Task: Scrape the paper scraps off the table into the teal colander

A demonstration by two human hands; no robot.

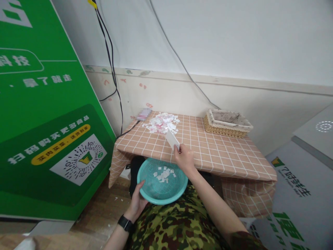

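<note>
My left hand [138, 200] grips the near-left rim of a teal plastic colander [161, 196], the thumb over the edge. Small white paper pieces [164, 174] lie in the colander, which is held below the table's front edge. In my right hand [184, 158] is a flat white card [172, 139], pinched between thumb and fingers and angled toward a pile. That pile of white and pinkish paper scraps [162, 122] is spread on the checked tablecloth [197, 149], just beyond the card's far end.
A wicker basket [226, 130] with a cloth lining stands at the table's back right. A blurred phone-like object [144, 114] with a cable lies at the back left. Black cables [113, 76] hang beside the green cabinet [52, 121]. A white printed panel [299, 180] is at right.
</note>
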